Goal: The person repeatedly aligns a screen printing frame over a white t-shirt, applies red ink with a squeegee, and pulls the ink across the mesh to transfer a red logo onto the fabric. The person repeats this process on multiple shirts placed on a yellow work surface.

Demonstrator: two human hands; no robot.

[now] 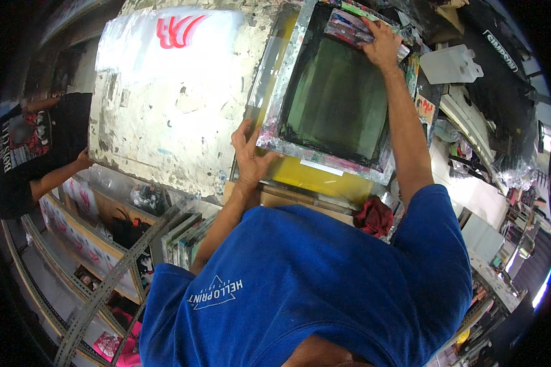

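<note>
Left hand [249, 156] steadies the paint-crusted screen-printing frame [288, 79]'s near corner | right hand [382, 46] clasps the ink-smeared squeegee [349, 27] at the far edge; best drawn evenly, frame flat on the flaking white surface [165, 116]

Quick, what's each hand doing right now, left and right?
Left hand: closed on the near corner of the screen-printing frame.
Right hand: gripping the squeegee at the frame's far end.
</note>
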